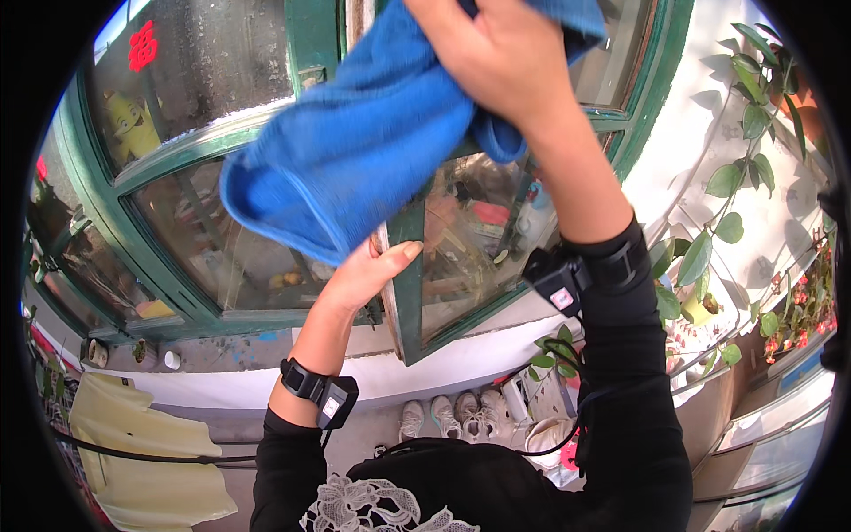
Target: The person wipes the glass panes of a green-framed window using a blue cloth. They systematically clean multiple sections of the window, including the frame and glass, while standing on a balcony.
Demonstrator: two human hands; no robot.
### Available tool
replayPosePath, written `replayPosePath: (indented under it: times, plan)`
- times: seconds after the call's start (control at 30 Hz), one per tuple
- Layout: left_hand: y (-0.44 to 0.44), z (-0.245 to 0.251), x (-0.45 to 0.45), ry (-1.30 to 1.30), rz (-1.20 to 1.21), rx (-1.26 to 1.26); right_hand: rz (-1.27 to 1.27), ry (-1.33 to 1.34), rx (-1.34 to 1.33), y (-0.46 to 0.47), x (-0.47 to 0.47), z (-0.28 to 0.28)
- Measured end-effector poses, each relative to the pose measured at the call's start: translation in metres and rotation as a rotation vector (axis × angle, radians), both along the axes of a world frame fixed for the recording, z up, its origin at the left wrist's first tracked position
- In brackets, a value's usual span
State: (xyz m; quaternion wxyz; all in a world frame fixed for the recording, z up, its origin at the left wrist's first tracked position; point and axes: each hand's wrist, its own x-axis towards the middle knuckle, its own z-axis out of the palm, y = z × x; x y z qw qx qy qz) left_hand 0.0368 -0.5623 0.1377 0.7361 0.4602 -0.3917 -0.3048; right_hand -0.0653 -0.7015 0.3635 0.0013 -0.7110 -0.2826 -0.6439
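Note:
A blue cloth [359,159] hangs in loose folds from my right hand [508,66], held high over the window. The cloth is slightly blurred, and its lower left end droops in a wide fold. My left hand [372,269] grips the edge of a green wooden casement sash [407,299], thumb on the front face and fingers hidden behind it. This sash stands swung out from the frame, its narrow worn edge towards me. Its glass pane [479,233] shows blurred items behind it. The cloth covers part of the sash and of the neighbouring pane.
A concrete sill [233,349] bears small pots and a white cap [172,360]. Trailing plants [725,179] climb the right wall. Several shoes [459,415] stand on the floor below. A pale yellow cloth [139,452] hangs at left, with a black cable [166,457] crossing it.

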Motion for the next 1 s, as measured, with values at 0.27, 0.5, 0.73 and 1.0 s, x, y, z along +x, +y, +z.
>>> replayPosePath:
  times: [0.27, 0.5, 0.73, 1.0]
  plan:
    - [-0.013, 0.006, 0.001, -0.097, 0.001, -0.051, -0.357, -0.021, 0.003, -0.011, -0.040, -0.115]
    - [-0.008, 0.005, 0.007, -0.184, -0.040, -0.054, -0.353, -0.262, 0.391, -0.035, -0.042, -0.114]
    - [-0.010, 0.006, 0.008, -0.185, -0.020, -0.069, -0.329, 0.148, 0.365, -0.010, -0.020, -0.167]
    - [-0.009, 0.019, -0.006, -0.168, -0.225, -0.181, -0.610, -0.244, 0.436, -0.168, -0.094, -0.118]
